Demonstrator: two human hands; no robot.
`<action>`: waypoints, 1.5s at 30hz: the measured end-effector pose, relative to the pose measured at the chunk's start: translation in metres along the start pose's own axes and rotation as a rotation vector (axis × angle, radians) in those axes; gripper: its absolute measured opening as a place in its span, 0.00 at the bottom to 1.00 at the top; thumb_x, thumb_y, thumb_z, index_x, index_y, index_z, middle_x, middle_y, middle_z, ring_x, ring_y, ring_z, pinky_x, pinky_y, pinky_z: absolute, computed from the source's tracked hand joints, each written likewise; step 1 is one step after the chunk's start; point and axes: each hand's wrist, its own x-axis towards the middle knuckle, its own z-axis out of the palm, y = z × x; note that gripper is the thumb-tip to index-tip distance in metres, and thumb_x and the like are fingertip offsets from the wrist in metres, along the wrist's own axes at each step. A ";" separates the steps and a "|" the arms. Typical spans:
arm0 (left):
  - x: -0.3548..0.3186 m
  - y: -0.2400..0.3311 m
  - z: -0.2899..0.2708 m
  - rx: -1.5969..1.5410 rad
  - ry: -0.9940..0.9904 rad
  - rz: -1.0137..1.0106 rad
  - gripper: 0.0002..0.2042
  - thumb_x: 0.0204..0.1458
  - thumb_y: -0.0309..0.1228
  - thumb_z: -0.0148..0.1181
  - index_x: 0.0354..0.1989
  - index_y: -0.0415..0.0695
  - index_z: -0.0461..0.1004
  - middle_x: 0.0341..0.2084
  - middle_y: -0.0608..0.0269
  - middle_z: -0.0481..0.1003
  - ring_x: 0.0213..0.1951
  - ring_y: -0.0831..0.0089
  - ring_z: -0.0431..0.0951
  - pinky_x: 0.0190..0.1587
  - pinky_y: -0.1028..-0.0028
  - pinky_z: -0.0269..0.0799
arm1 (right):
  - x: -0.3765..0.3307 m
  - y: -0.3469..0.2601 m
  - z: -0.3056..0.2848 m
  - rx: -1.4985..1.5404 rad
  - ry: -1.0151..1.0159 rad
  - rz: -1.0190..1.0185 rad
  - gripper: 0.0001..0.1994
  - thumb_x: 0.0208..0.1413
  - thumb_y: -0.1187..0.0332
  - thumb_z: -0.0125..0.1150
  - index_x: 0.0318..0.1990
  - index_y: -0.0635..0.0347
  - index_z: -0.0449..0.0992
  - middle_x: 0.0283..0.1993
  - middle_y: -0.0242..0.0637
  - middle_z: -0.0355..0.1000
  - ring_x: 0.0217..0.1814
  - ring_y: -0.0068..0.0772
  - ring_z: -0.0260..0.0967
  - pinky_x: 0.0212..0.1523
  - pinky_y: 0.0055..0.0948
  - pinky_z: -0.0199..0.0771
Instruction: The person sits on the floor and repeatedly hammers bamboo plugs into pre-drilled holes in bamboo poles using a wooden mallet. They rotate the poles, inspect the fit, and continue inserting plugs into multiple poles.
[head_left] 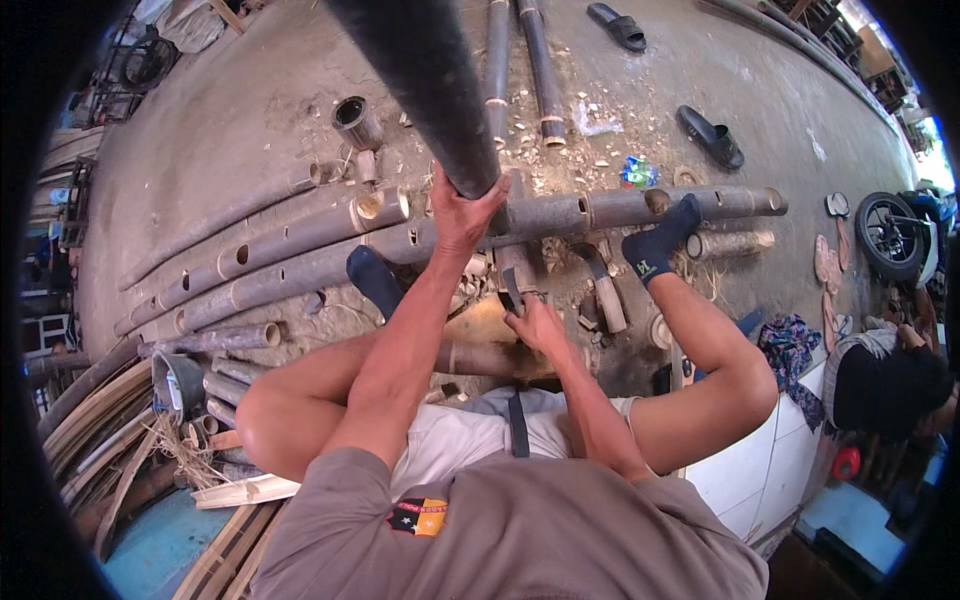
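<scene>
My left hand [465, 212] is wrapped round the lower end of a thick dark bamboo pole [425, 80], which rises toward the top of the view. Closer to me, my right hand [537, 325] is closed on a narrow dark tool [511, 295]; its kind is partly hidden by the fingers. Just below the pole's end lies a long bamboo pole with cut holes [340, 265], running across between my sock-covered feet. A tool with a dark blade and a pale wooden handle [608, 300] lies to the right of my right hand.
Wood chips [590, 180] litter the floor. More bamboo poles lie left and ahead, beside a cut bamboo cup [356, 122]. Black sandals [712, 137] are at the far right. Split bamboo strips [105, 430] and a grey bucket [178, 385] stand at left; a person [890, 375] is at right.
</scene>
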 end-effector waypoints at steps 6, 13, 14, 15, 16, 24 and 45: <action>0.005 0.031 0.029 0.044 -0.081 -0.051 0.33 0.41 0.38 0.83 0.53 0.40 0.70 0.40 0.58 0.81 0.41 0.72 0.80 0.47 0.70 0.77 | 0.002 0.002 -0.031 -0.152 0.031 0.044 0.27 0.57 0.49 0.66 0.55 0.61 0.74 0.45 0.62 0.80 0.51 0.65 0.78 0.51 0.57 0.76; 0.005 0.046 -0.006 0.071 -0.256 -0.113 0.31 0.43 0.38 0.83 0.52 0.40 0.72 0.40 0.61 0.82 0.41 0.74 0.80 0.47 0.69 0.77 | -0.009 0.008 -0.026 -0.091 0.098 0.085 0.27 0.54 0.53 0.67 0.55 0.63 0.72 0.44 0.61 0.80 0.50 0.67 0.78 0.52 0.59 0.76; 0.001 0.045 -0.006 0.038 -0.242 -0.129 0.31 0.43 0.38 0.83 0.52 0.39 0.72 0.40 0.60 0.82 0.41 0.74 0.80 0.47 0.69 0.77 | -0.007 0.011 -0.026 -0.066 0.091 0.098 0.27 0.54 0.54 0.67 0.55 0.63 0.72 0.45 0.61 0.80 0.51 0.67 0.77 0.53 0.59 0.75; 0.000 0.043 -0.004 0.005 -0.218 -0.132 0.31 0.43 0.38 0.83 0.52 0.39 0.73 0.40 0.60 0.82 0.41 0.74 0.80 0.48 0.69 0.77 | -0.003 0.010 -0.028 -0.090 0.063 0.106 0.29 0.53 0.53 0.67 0.56 0.63 0.71 0.46 0.61 0.79 0.53 0.66 0.77 0.54 0.58 0.75; 0.004 0.042 -0.001 -0.027 -0.193 -0.139 0.31 0.43 0.38 0.83 0.52 0.38 0.73 0.40 0.59 0.82 0.41 0.74 0.80 0.48 0.68 0.77 | -0.001 0.012 -0.028 -0.117 0.030 0.114 0.30 0.53 0.52 0.68 0.57 0.63 0.71 0.48 0.62 0.79 0.54 0.66 0.76 0.55 0.58 0.74; 0.093 0.029 0.021 0.261 0.253 -0.186 0.39 0.46 0.55 0.75 0.56 0.35 0.72 0.45 0.46 0.82 0.48 0.56 0.83 0.55 0.57 0.75 | -0.009 0.004 -0.045 -0.150 -0.011 0.183 0.36 0.50 0.52 0.69 0.63 0.63 0.68 0.53 0.62 0.77 0.59 0.64 0.75 0.59 0.54 0.74; 0.192 -0.171 -0.073 0.923 0.113 -0.466 0.45 0.53 0.55 0.64 0.75 0.44 0.56 0.57 0.37 0.75 0.63 0.42 0.73 0.66 0.51 0.67 | 0.010 -0.109 -0.232 0.072 0.242 0.068 0.20 0.54 0.64 0.70 0.50 0.64 0.74 0.48 0.51 0.81 0.52 0.44 0.80 0.54 0.39 0.76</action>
